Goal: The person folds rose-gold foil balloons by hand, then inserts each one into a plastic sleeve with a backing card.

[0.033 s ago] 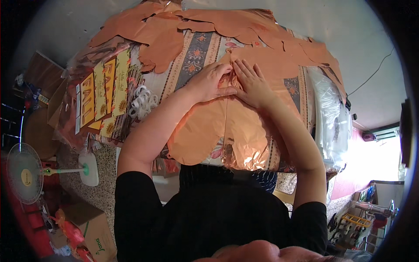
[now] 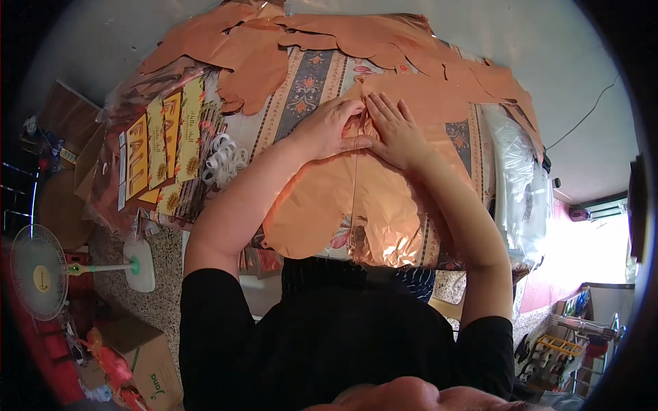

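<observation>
A flat, copper-coloured foil balloon with rounded lobes lies in front of me on the table, a lengthwise seam down its middle and a shinier right half. Both of my hands press on its upper part. My left hand rests there with bent fingers and its thumb stretched out to the right. Beside it, my right hand lies flat with fingers extended, pointing away from me. The thumbs meet, leaving a small gap where creased foil shows. What lies under the palms is hidden.
More flat copper foil pieces spread across the far side of the patterned tablecloth. At left are yellow and orange printed cards and white ribbon rolls. Clear plastic packaging lies at right. A fan stands lower left.
</observation>
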The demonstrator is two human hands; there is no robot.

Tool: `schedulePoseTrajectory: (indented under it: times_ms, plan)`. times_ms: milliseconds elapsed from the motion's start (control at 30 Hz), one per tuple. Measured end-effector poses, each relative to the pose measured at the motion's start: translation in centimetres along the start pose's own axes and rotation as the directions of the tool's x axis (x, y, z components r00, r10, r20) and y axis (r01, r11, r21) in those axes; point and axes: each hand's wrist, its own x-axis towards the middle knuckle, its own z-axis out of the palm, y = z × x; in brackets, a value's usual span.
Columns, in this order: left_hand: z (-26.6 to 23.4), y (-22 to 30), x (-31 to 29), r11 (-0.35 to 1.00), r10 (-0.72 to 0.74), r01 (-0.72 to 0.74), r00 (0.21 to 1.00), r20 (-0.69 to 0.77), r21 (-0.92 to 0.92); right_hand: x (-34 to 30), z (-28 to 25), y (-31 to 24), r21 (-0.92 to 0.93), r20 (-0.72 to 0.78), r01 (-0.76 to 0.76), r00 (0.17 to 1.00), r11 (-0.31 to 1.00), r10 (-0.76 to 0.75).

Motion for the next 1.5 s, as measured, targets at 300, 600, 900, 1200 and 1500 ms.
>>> schedulePoseTrajectory:
  times_ms: [300, 600, 900, 1200, 1500]
  plan:
    - [0.3, -0.5, -0.2, 0.998, 0.064, -0.065, 0.994, -0.089, -0.008, 0.0, 0.0, -0.5, -0.075, -0.043, 0.014, 0.999, 0.997, -0.018]
    - [-0.2, -0.7, -0.1, 0.968, 0.228, -0.196, 0.949, -0.218, 0.156, -0.1, -0.5, -0.6, -0.066, 0.047, -0.018, 0.999, 0.998, 0.021]
    - [0.0, -0.7, -0.2, 0.972, 0.217, -0.193, 0.956, -0.2, 0.132, 0.1, -1.2, -0.7, -0.014, 0.08, 0.0, 0.997, 1.0, 0.002]
    - [-0.7, -0.9, -0.1, 0.99, 0.135, -0.129, 0.986, -0.102, 0.066, 0.1, -0.1, -0.4, -0.035, 0.033, 0.017, 0.999, 0.999, -0.016]
    - [-3.4, 1.6, -0.3, 0.927, 0.091, -0.132, 0.988, 0.128, 0.352, 0.2, 0.1, -0.4, -0.054, 0.019, 0.008, 1.0, 0.998, -0.007]
